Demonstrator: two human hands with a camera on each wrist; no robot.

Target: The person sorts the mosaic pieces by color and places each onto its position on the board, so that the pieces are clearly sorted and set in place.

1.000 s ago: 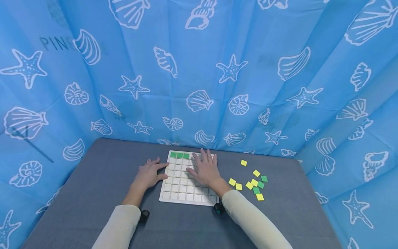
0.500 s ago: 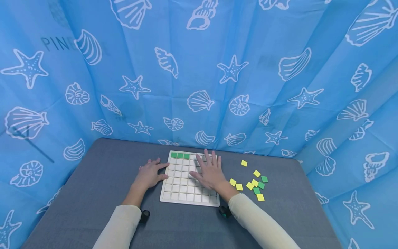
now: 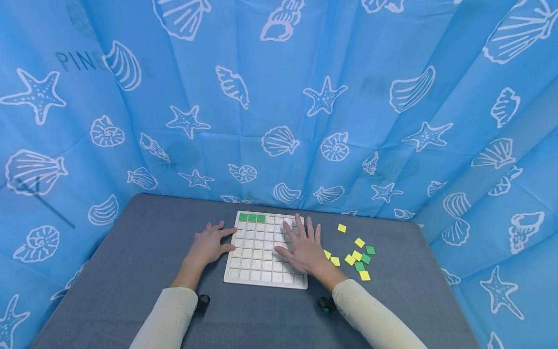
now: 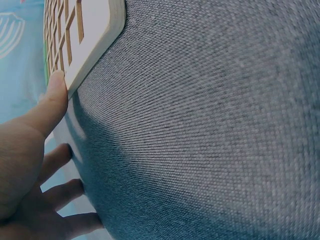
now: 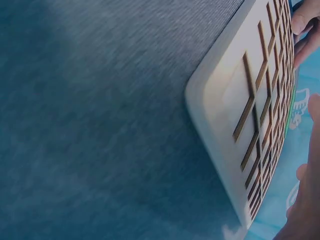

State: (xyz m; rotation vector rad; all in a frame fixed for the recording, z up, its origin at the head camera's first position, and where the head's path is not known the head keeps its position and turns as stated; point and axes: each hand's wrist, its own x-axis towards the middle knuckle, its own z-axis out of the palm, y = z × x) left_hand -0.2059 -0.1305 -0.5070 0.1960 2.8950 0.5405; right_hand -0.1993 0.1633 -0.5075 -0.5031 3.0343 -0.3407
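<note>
A pale wooden grid board (image 3: pixel 250 276) lies flat on the grey cloth. Three green tiles (image 3: pixel 252 218) fill squares at the left of its far row. At the board's left edge is my left hand (image 3: pixel 212 245), thumb and index finger spread along the rim; in the left wrist view its thumb (image 4: pixel 54 97) touches the edge. My right hand (image 3: pixel 303 248), holding nothing, is spread over the board's right side, fingers extended past its right edge, and hides several squares. In the right wrist view the same hand (image 5: pixel 306 185) sits beyond the board's corner.
Right of the board lie several loose yellow tiles (image 3: pixel 350 260) and a few green tiles (image 3: pixel 365 259), some partly behind my right hand. A blue shell-print curtain (image 3: pixel 279 121) hangs along the back and sides of the cloth-covered table (image 3: pixel 152 232).
My right hand has slid rightward across the board, uncovering more of its middle squares and covering part of a yellow tile. The left hand and the board stay in place.
</note>
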